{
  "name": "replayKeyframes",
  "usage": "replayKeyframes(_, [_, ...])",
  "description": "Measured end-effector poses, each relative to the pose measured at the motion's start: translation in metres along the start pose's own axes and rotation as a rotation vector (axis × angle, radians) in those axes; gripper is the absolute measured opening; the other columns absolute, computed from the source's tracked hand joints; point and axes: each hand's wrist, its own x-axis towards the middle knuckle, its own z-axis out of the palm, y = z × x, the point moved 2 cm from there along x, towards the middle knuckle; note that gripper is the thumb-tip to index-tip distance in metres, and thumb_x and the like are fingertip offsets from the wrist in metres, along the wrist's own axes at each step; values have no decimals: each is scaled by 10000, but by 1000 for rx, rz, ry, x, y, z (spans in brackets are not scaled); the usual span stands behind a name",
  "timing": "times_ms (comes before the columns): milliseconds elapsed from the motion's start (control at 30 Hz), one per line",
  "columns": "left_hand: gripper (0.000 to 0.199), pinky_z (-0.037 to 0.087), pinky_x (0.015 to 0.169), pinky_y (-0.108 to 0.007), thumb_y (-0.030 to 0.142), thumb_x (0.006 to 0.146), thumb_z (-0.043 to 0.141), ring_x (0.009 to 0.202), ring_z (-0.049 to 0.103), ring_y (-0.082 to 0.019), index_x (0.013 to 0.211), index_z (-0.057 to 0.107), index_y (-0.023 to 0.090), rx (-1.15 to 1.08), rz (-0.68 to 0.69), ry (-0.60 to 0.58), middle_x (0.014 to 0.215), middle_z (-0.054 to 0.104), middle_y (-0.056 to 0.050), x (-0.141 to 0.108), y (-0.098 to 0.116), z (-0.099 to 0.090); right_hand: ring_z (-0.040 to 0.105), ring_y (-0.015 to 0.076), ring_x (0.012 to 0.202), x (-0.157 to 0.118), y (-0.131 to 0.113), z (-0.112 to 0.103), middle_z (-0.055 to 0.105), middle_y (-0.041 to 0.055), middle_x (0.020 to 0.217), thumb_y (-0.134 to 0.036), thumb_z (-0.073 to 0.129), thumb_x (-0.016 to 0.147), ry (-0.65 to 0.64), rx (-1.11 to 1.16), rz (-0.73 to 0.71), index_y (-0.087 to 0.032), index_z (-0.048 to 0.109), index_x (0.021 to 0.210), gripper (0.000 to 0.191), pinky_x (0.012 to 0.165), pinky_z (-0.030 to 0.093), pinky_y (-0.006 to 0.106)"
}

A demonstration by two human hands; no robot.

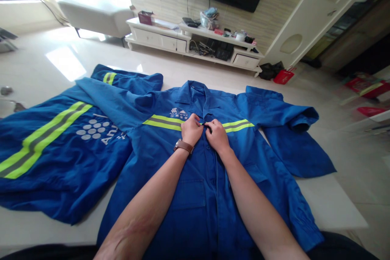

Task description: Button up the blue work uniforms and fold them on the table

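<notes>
A blue work jacket [189, 162] with yellow-and-grey reflective bands lies front side up, its collar pointing away from me. At the chest, my left hand [191, 130] pinches the front placket, with a brown-strapped watch on its wrist. Close beside it, my right hand [216, 134] pinches the other edge of the placket at band height. The fingertips of both hands nearly meet there and hide the spot between them. Buttons show on the placket below the hands.
Another blue garment [61, 146] with a reflective band and white logo lies at the left. Blue cloth [298, 150] also lies at the right on the white table [341, 207]. Beyond stand a white TV cabinet [158, 40], a grey bench [94, 16] and a red bag [284, 75].
</notes>
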Motion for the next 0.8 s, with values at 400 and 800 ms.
replayKeyframes(400, [203, 416, 763, -301, 209, 756, 700, 844, 693, -203, 926, 597, 247, 38, 36, 5, 818, 739, 12, -2, -1, 3, 564, 212, 912, 0, -6, -5, 614, 73, 958, -126, 536, 890, -31, -29, -7, -197, 760, 871, 236, 845, 473, 323])
replayKeyframes(800, [164, 412, 812, -312, 208, 790, 666, 905, 688, -216, 939, 614, 253, 99, 45, -14, 836, 739, 3, 1, 0, 3, 517, 245, 1045, -5, -5, -8, 627, 98, 1092, -99, 506, 912, -141, -84, -72, -212, 777, 1030, 316, 952, 467, 366])
